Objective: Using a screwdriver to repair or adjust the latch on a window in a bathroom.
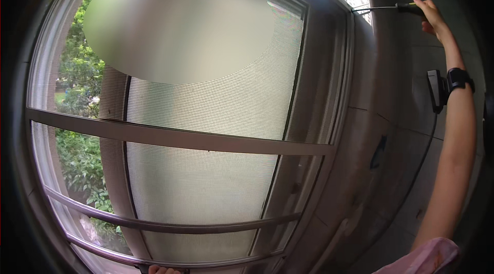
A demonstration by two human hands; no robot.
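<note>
My right hand point(432, 16) is raised at the upper right, its fingers wrapped round the black handle of a screwdriver point(406, 8). The long metal shaft points left, and its tip meets the right edge of the window frame point(346, 68) near the top. At the lower edge, only the curled fingers of my left hand point(163, 270) show, close by the lowest window rail point(206, 262). Something dark lies beside these fingers; what they hold is cut off by the picture's edge.
A black strap point(458, 79) circles my right wrist, carrying a black device point(437, 91) with a cable point(419, 171) hanging down along the tiled wall point(396, 135). Mesh screen point(206, 186) covers much of the window; curved metal rails point(195, 227) cross its lower part. Green bushes point(80, 155) stand outside.
</note>
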